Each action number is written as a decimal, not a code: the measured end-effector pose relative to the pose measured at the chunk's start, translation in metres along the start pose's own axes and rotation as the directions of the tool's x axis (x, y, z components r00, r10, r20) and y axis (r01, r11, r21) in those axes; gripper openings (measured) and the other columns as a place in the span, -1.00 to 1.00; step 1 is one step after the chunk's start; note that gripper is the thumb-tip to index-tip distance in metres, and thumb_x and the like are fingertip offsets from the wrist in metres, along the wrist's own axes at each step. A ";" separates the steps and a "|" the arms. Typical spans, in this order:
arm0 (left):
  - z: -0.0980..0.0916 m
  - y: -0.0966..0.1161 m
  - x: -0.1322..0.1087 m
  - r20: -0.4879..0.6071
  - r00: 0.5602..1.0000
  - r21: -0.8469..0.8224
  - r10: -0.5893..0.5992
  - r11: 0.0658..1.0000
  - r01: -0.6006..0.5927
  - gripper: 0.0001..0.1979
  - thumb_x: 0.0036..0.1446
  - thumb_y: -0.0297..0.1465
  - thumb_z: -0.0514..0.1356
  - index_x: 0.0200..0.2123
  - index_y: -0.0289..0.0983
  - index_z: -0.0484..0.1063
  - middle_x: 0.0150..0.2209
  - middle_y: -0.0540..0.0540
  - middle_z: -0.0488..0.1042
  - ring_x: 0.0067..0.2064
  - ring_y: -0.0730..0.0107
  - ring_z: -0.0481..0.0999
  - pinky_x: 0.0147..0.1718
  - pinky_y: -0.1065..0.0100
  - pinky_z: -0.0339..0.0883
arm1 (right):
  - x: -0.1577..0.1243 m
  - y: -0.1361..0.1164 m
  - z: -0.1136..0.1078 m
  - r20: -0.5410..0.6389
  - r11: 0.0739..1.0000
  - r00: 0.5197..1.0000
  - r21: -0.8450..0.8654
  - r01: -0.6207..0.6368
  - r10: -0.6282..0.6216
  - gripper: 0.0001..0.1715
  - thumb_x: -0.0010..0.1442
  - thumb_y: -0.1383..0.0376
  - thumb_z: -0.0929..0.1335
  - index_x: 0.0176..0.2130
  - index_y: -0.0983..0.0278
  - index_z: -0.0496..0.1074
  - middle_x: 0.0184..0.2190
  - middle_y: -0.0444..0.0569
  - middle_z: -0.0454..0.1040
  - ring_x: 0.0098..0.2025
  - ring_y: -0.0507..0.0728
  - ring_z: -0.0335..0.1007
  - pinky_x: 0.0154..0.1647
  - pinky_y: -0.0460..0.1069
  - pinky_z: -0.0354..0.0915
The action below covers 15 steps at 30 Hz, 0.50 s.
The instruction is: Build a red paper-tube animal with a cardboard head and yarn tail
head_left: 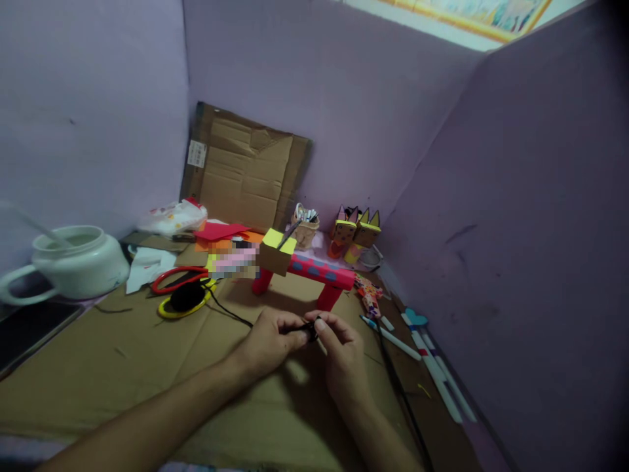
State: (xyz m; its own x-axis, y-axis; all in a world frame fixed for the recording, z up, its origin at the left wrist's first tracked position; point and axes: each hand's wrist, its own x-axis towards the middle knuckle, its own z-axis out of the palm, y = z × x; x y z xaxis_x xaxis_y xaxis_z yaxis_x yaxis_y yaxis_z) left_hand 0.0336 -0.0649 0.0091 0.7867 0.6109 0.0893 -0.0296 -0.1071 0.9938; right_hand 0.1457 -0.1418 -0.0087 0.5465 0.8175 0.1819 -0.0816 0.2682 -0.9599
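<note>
My left hand [275, 344] and my right hand [341, 347] meet over the cardboard sheet, with fingertips pinched on a small dark bundle of black yarn [311, 330]. From my left hand a black strand runs left to a round black yarn ball [187, 297], which lies on a yellow ring-shaped handle [167, 310]. Just beyond my hands stands a paper animal [319, 272] with a red tube body, blue spots and red tube legs. Its yellow box head [275, 255] has a dark thin piece on top. My fingers partly hide the bundle.
A white pot [81, 269] and a dark flat device [34, 334] are at left. Near the right wall lie a patterned glue gun [369, 295] with a black cord and several markers [393, 337]. Behind stand a pen holder [305, 229], paper figures [361, 236] and leaning cardboard [246, 170].
</note>
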 end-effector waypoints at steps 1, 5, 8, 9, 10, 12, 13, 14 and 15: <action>0.000 -0.002 0.000 -0.012 1.000 0.040 0.026 0.999 -0.026 -0.82 -0.10 -0.39 0.13 -0.65 -0.35 0.35 -0.64 0.05 0.21 -0.53 0.53 0.15 -0.52 0.46 0.05 | 0.000 0.002 0.001 -0.011 0.997 1.000 0.065 -0.028 0.028 -0.85 0.00 0.20 0.41 -0.41 0.23 0.51 -0.44 -0.14 0.49 -0.37 0.02 0.35 -0.33 -0.11 0.25; 0.002 -0.008 0.000 0.012 0.999 0.101 0.047 0.994 -0.048 -0.81 -0.10 -0.44 0.07 -0.70 -0.32 0.24 -0.65 0.06 0.14 -0.55 0.54 0.10 -0.55 0.47 -0.02 | 0.001 0.005 0.005 -0.035 0.943 0.988 0.305 -0.130 0.148 -0.84 -0.06 0.21 0.44 -0.47 0.24 0.47 -0.58 -0.20 0.41 -0.54 -0.04 0.27 -0.42 -0.12 0.25; 0.003 -0.010 0.001 0.027 0.999 0.091 0.042 0.995 -0.044 -0.80 -0.11 -0.44 0.06 -0.72 -0.31 0.20 -0.67 0.07 0.11 -0.57 0.55 0.07 -0.57 0.47 -0.04 | 0.001 0.003 0.007 -0.024 0.914 0.979 0.365 -0.179 0.202 -0.79 -0.11 0.20 0.47 -0.48 0.27 0.45 -0.56 -0.20 0.41 -0.57 -0.04 0.25 -0.53 -0.13 0.23; 0.003 -0.010 0.002 0.032 0.999 0.089 0.044 0.995 -0.047 -0.79 -0.10 -0.43 0.06 -0.72 -0.31 0.19 -0.68 0.08 0.10 -0.58 0.55 0.06 -0.58 0.47 -0.05 | 0.001 0.002 0.007 -0.029 0.909 0.978 0.375 -0.181 0.207 -0.78 -0.13 0.20 0.47 -0.47 0.27 0.44 -0.55 -0.19 0.42 -0.57 -0.04 0.26 -0.55 -0.14 0.23; 0.003 -0.010 0.002 0.034 0.998 0.102 0.046 0.994 -0.049 -0.79 -0.10 -0.44 0.06 -0.72 -0.31 0.19 -0.68 0.08 0.11 -0.58 0.55 0.06 -0.58 0.47 -0.05 | 0.001 0.001 0.007 -0.040 0.907 0.978 0.384 -0.175 0.206 -0.76 -0.15 0.20 0.48 -0.47 0.28 0.44 -0.53 -0.18 0.43 -0.56 -0.04 0.27 -0.55 -0.14 0.23; 0.002 -0.007 0.001 0.027 0.997 0.181 0.070 0.981 -0.073 -0.81 -0.08 -0.46 0.05 -0.68 -0.32 0.29 -0.66 0.06 0.19 -0.57 0.53 0.12 -0.56 0.47 0.00 | 0.001 0.001 0.007 -0.069 0.906 0.977 0.391 -0.161 0.203 -0.74 -0.18 0.22 0.50 -0.47 0.29 0.44 -0.52 -0.16 0.46 -0.57 -0.06 0.24 -0.57 -0.16 0.21; 0.001 -0.005 0.000 0.027 0.995 0.232 0.092 0.968 -0.095 -0.81 -0.06 -0.47 0.04 -0.64 -0.33 0.36 -0.64 0.05 0.27 -0.54 0.51 0.18 -0.53 0.47 0.05 | 0.001 0.000 0.007 -0.081 0.907 0.975 0.389 -0.158 0.205 -0.74 -0.19 0.22 0.50 -0.47 0.29 0.43 -0.51 -0.15 0.47 -0.59 -0.07 0.21 -0.60 -0.17 0.18; 0.000 -0.003 -0.001 0.033 0.993 0.276 0.113 0.954 -0.118 -0.80 -0.04 -0.48 0.04 -0.58 -0.33 0.43 -0.60 0.02 0.36 -0.51 0.48 0.25 -0.49 0.46 0.10 | 0.001 0.000 0.006 -0.093 0.910 0.974 0.384 -0.157 0.208 -0.73 -0.19 0.22 0.50 -0.47 0.29 0.43 -0.50 -0.14 0.48 -0.61 -0.08 0.17 -0.64 -0.19 0.14; -0.001 0.000 -0.002 0.042 0.991 0.302 0.127 0.944 -0.134 -0.78 -0.03 -0.49 0.03 -0.52 -0.33 0.48 -0.54 -0.01 0.44 -0.46 0.44 0.32 -0.43 0.44 0.15 | 0.001 -0.001 0.006 -0.103 0.913 0.972 0.376 -0.158 0.210 -0.72 -0.20 0.22 0.50 -0.47 0.29 0.43 -0.50 -0.13 0.48 -0.63 -0.10 0.13 -0.67 -0.19 0.09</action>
State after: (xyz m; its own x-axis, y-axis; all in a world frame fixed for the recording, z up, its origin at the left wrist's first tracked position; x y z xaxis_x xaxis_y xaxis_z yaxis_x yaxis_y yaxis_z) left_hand 0.0313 -0.0653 0.0087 0.8017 0.5588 0.2123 0.0525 -0.4196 0.9062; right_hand 0.1417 -0.1381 -0.0062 0.6000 0.7986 -0.0470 -0.4742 0.3078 -0.8249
